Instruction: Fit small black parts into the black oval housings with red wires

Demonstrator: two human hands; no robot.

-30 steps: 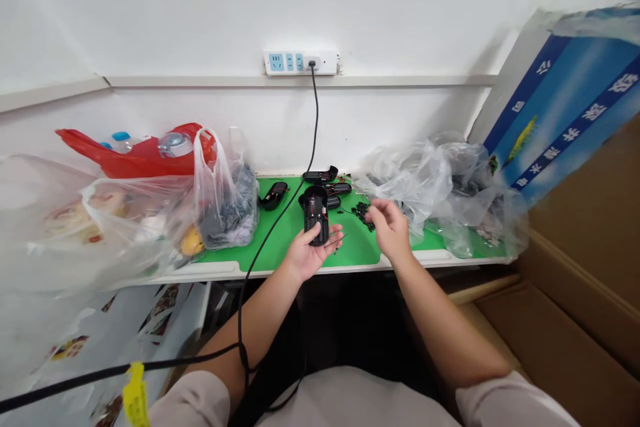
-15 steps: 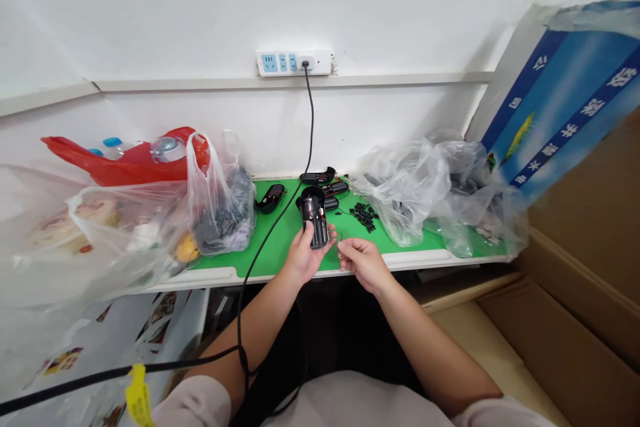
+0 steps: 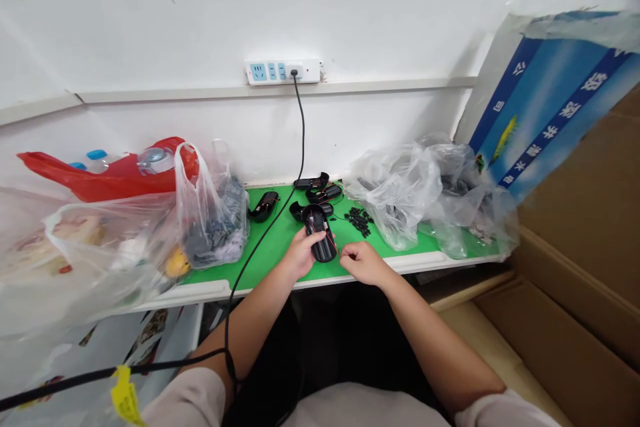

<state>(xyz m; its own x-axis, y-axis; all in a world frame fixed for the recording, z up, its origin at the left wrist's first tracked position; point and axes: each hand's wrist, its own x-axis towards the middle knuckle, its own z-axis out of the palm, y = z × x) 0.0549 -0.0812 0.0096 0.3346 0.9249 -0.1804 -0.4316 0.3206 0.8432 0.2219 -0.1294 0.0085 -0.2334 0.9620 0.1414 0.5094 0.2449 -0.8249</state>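
Note:
My left hand (image 3: 301, 252) is wrapped round a black plastic housing (image 3: 324, 247), its thumb lying across the open inner side. Thin red wires (image 3: 329, 232) show in the housing, which tilts above the front of the green work surface. Just right of it, my right hand (image 3: 364, 263) is closed with the fingertips pinched together; what they hold, if anything, is too small to make out. Behind the held piece lie several similar black housings with wires (image 3: 325, 193). Another such housing (image 3: 265, 205) rests further left. A pile of small black parts (image 3: 359, 220) lies beyond my right hand.
A black cable (image 3: 303, 140) hangs from the wall power strip (image 3: 283, 71) and crosses the green surface (image 3: 270, 240) beside my left arm. Filled plastic bags stand left (image 3: 213, 220) and right (image 3: 395, 193). Cardboard (image 3: 565, 267) is at the far right.
The housing in my left hand has come lower and turned, and my left thumb has moved across it. My right fingers have curled in more tightly. The head view has shifted slightly.

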